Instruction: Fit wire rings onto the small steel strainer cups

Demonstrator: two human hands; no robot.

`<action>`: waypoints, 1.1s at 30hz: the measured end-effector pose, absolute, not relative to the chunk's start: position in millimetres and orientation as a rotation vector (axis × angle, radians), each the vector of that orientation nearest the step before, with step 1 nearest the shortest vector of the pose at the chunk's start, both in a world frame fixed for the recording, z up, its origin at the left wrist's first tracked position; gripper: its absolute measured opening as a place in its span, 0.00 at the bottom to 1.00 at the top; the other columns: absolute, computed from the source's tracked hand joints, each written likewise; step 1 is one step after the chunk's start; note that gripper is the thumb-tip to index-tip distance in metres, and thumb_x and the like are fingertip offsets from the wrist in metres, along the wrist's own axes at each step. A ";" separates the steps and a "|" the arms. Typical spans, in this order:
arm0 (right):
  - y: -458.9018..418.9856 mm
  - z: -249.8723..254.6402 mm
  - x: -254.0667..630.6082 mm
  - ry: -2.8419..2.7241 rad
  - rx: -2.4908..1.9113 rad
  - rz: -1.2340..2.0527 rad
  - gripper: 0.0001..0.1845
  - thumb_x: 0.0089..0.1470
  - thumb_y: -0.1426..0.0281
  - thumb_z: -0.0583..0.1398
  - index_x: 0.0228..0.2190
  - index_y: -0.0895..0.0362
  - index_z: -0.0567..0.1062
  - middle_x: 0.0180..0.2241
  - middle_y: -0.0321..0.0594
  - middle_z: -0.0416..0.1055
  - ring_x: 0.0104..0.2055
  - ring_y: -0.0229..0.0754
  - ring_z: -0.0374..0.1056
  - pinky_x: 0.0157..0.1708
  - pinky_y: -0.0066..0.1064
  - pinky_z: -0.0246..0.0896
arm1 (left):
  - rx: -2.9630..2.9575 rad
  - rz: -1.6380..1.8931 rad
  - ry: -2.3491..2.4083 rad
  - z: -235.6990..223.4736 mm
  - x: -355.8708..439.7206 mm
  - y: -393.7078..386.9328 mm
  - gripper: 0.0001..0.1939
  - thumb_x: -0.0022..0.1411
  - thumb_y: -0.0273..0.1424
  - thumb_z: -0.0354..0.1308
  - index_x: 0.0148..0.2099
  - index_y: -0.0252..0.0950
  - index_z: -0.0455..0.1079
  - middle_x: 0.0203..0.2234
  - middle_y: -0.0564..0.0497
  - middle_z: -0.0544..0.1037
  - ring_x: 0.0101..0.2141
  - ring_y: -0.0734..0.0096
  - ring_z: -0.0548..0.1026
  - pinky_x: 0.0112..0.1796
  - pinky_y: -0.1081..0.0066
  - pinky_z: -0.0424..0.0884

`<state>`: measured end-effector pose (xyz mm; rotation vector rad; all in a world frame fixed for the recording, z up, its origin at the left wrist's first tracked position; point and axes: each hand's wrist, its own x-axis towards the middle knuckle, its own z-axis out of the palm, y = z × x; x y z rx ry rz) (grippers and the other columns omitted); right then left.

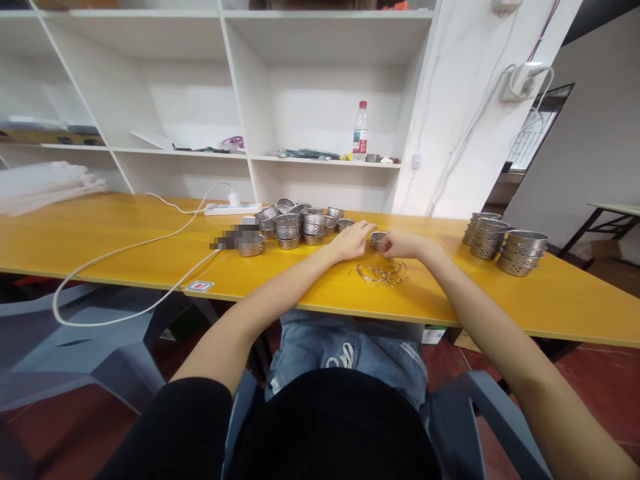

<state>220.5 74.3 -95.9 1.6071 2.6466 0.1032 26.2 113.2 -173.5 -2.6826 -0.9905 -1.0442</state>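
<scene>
A small perforated metal cup (377, 241) stands upright on the yellow table between my hands. My right hand (404, 245) is closed at its right side, with the fingertips pinched against the rim. Just left of the cup, my left hand (353, 241) lies low over the table, fingers stretched out toward it; whether they touch is hard to tell. A loose bundle of thin bent metal wires (381, 275) lies in front of both hands. Beyond my left hand, another metal cup (344, 225) sits at the edge of a group of stacked perforated cups (287, 230).
Stacks of perforated cups (523, 253) stand at the right. A power strip (233, 209) and a white cable (125, 237) lie at the left, near a pixelated dark object (235, 237). White shelves (325, 163) with a bottle (360, 132) rise behind the table (450, 293).
</scene>
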 end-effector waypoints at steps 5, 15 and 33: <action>71.7 -98.5 213.4 2.591 1.571 0.277 0.07 0.44 0.79 0.64 0.26 0.56 0.81 0.26 0.39 0.77 0.28 0.42 0.70 0.28 0.30 0.58 | -2.801 -0.882 -1.103 -179.6 34.5 119.1 0.28 0.64 0.25 0.51 0.66 0.37 0.66 0.60 0.37 0.69 0.61 0.48 0.69 0.62 0.51 0.67; 70.2 -97.0 212.0 2.510 1.605 0.037 0.04 0.45 0.76 0.67 0.24 0.55 0.78 0.25 0.36 0.76 0.27 0.41 0.69 0.26 0.31 0.56 | -2.831 -0.980 -1.330 -172.5 20.0 117.5 0.23 0.68 0.52 0.55 0.44 0.35 0.72 0.45 0.40 0.80 0.45 0.52 0.77 0.49 0.59 0.71; 73.9 -71.7 247.0 2.845 2.109 -0.404 0.07 0.49 0.82 0.63 0.32 0.61 0.77 0.22 0.40 0.77 0.26 0.42 0.75 0.29 0.28 0.70 | -2.897 -1.552 -1.295 -167.5 15.8 114.8 0.26 0.49 0.36 0.71 0.44 0.38 0.61 0.40 0.50 0.77 0.40 0.64 0.73 0.43 0.66 0.68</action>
